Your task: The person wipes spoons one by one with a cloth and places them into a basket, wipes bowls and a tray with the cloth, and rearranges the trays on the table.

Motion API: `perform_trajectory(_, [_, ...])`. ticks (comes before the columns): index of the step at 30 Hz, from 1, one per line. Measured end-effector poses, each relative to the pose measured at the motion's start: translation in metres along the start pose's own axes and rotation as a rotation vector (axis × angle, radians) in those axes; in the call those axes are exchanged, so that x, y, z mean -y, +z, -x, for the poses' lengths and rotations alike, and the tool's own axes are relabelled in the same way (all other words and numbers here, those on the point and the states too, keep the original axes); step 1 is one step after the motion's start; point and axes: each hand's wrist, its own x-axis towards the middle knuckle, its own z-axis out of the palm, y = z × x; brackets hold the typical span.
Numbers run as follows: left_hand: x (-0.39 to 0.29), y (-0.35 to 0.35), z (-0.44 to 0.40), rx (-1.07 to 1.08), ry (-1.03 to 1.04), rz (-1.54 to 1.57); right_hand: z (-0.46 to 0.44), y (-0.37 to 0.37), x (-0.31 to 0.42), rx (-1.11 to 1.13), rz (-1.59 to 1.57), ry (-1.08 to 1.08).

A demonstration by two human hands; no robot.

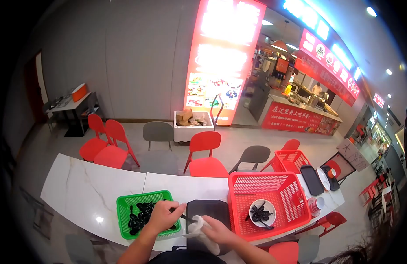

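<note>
Head view shows your left hand point(166, 214) pinching a black utensil point(187, 218) over the dark tray point(208, 208). Its far end is hidden in the white cloth point(195, 227) bunched in your right hand point(217, 229).

Glossy plastic-looking utensils point(140, 215), cloth wipe point(196, 226), matt tray point(210, 207), shiny marble-look tabletop point(95, 189).

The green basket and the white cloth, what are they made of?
The green basket looks like slightly shiny moulded plastic: its walls are evenly pierced. The white cloth seems thin, matte fabric, hanging in soft folds from the right hand; cotton or synthetic, I can't tell.
</note>
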Motion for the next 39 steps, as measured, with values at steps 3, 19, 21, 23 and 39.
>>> perform_trajectory(3, [-0.002,-0.003,-0.002,0.008,0.006,0.001,0.003,0.000,-0.011,0.058,-0.083,-0.078])
perform_trajectory(19, [-0.016,0.004,0.014,0.135,0.135,-0.051,0.001,0.004,-0.013,-0.241,0.206,0.075])
perform_trajectory(21, [-0.018,0.003,0.014,0.118,0.121,-0.025,0.002,-0.001,-0.010,-0.233,0.295,0.048])
perform_trajectory(23, [-0.020,0.002,0.014,0.099,0.020,0.036,0.008,-0.005,-0.005,-0.173,0.320,0.015])
perform_trajectory(39, [-0.010,0.019,0.007,-0.068,-0.122,0.267,0.028,-0.007,0.011,0.022,-0.417,-0.041])
